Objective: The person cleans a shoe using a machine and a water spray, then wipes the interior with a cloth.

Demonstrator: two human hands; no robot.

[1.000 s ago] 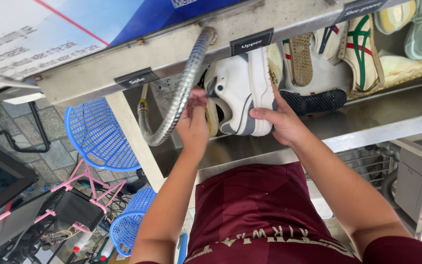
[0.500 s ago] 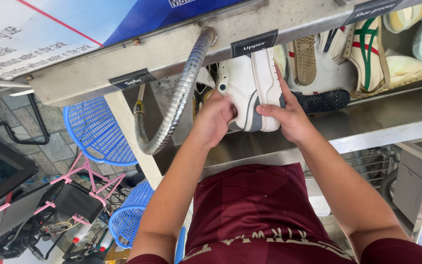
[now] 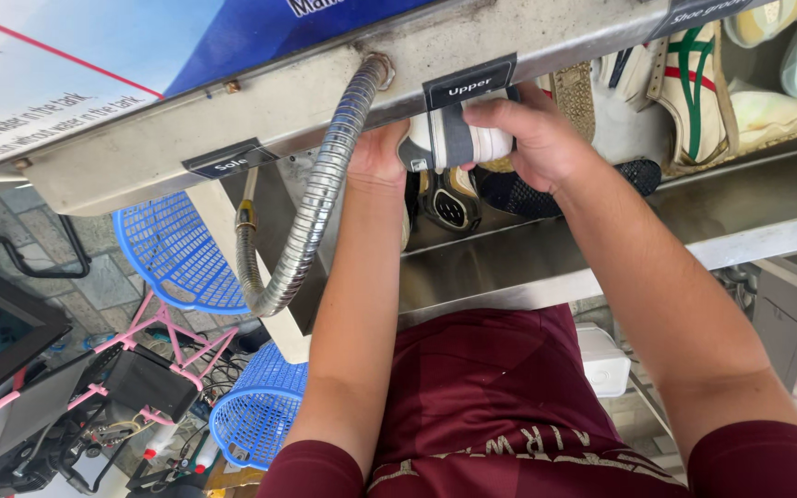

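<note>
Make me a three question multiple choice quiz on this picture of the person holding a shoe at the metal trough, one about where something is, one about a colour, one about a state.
1. Where is the flexible metal hose?
A. Left of the left hand
B. Right of the right hand
C. Inside the blue basket

2. What colour is the chair below the trough?
A. Green
B. Blue
C. Yellow

3. How is the white shoe held?
A. By both hands
B. By one hand only
C. Lying untouched

Answers: 1 A, the hose hangs from the panel left of that hand. 2 B, its mesh seat is blue. 3 A, a hand grips each end.
</note>
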